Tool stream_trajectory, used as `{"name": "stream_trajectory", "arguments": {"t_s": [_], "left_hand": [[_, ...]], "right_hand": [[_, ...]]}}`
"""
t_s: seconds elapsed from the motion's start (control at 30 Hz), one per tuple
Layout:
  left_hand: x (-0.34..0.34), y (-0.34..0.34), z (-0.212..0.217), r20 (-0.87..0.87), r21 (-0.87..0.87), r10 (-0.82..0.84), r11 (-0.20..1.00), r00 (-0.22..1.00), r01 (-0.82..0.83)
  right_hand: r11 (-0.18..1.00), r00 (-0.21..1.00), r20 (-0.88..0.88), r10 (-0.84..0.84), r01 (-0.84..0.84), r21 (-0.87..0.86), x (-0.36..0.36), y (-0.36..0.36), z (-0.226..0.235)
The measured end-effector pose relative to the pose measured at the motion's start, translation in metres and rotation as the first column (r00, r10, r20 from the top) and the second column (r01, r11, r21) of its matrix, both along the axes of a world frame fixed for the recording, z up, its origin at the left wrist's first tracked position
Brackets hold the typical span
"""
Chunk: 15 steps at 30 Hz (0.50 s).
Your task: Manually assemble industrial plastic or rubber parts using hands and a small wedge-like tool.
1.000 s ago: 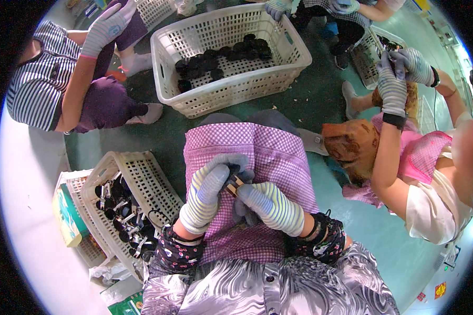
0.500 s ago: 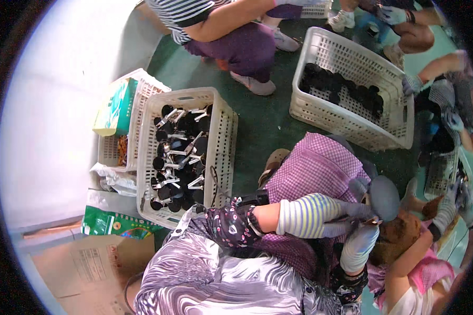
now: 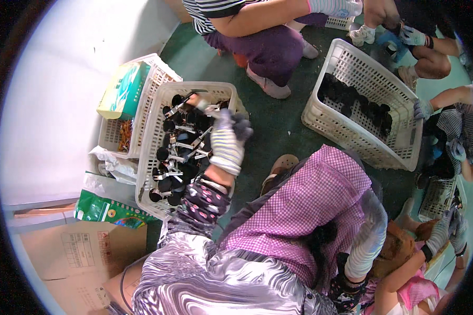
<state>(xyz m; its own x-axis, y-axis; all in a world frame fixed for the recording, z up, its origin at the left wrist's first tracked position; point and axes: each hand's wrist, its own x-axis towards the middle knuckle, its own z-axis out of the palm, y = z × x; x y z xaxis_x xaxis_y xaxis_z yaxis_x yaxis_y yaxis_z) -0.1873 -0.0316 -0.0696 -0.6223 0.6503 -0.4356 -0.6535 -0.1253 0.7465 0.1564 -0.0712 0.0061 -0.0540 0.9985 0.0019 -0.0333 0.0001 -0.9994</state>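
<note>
My left hand [image 3: 228, 139], in a striped glove with dark fingers, reaches over the white crate [image 3: 148, 157] at left. Motion smears its fingers. Beside the fingertips is a blurred piece with a brownish end [image 3: 195, 101]; I cannot tell whether the hand grips it. Inside the crate lie several round black pieces with silvery metal strips [image 3: 169, 154]. My right hand [image 3: 374, 218], in a similar glove, rests against my right knee with its fingers stretched out. A checked pink-purple apron [image 3: 294, 210] covers my lap, where a dark patch shows that I cannot make out.
Beyond my knees stands another white crate [image 3: 362, 139] holding black pieces. At far left are a smaller basket [image 3: 113, 152], a green-and-yellow box [image 3: 125, 90], a green packet [image 3: 108, 209] and a cardboard box [image 3: 84, 262]. Co-workers sit ahead and at right, some wearing gloves.
My left hand has left my right hand and swung left over the near crate. The grey round piece that was at my hands no longer shows there. My right hand has lowered against my knee.
</note>
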Motion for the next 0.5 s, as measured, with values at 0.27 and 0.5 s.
{"name": "stream_trajectory", "arguments": {"t_s": [0.27, 0.5], "left_hand": [[-0.118, -0.035, -0.081, -0.311, -0.465, 0.041, 0.865, 0.95, -0.189], [-0.114, -0.073, -0.108, -0.597, -0.612, -0.145, 0.717, 0.789, -0.332]], "right_hand": [[0.998, 0.998, -0.019, 0.056, -0.056, -0.007, -0.008, 0.003, 0.007], [0.997, 0.997, -0.029, 0.078, -0.079, -0.026, -0.006, 0.004, 0.008]]}}
